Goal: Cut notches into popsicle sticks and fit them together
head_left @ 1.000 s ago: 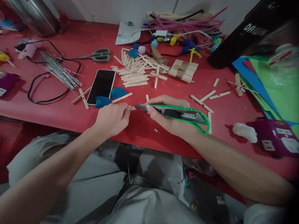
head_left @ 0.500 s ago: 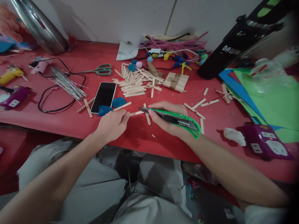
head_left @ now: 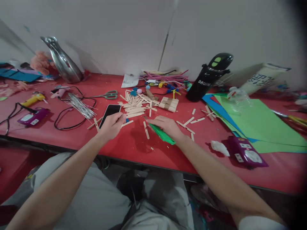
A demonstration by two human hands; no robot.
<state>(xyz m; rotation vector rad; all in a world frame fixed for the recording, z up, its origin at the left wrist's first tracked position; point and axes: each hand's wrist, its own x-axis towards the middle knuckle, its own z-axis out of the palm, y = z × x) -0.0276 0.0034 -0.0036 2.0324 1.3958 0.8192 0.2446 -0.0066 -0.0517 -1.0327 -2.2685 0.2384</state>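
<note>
My right hand (head_left: pixel 169 126) is wrapped around a green utility knife (head_left: pixel 162 133), its handle slanting down toward me and its tip pointing left. Closed fingers on my left hand (head_left: pixel 111 125) hover beside the phone (head_left: pixel 112 110); whatever they pinch is too small to make out. On the red table between the hands lies a wooden craft stick (head_left: pixel 146 130). Another craft stick (head_left: pixel 127 123) rests by my left fingertips. Behind both hands spreads a pile of craft sticks (head_left: pixel 135 108).
Grey-handled scissors (head_left: pixel 110 95) and metal wires (head_left: pixel 80 105) lie left. A joined craft-stick panel (head_left: pixel 169 104) sits behind my right hand. The black bottle (head_left: pixel 203 81), green paper (head_left: pixel 261 124) and purple box (head_left: pixel 248 151) stand or lie to the right. A steel jug (head_left: pixel 64 64) stands back left.
My hands have drawn apart, and the stick that stretched between them no longer shows there. The knife has turned, its handle now lower. The camera view has tilted up, showing more wall.
</note>
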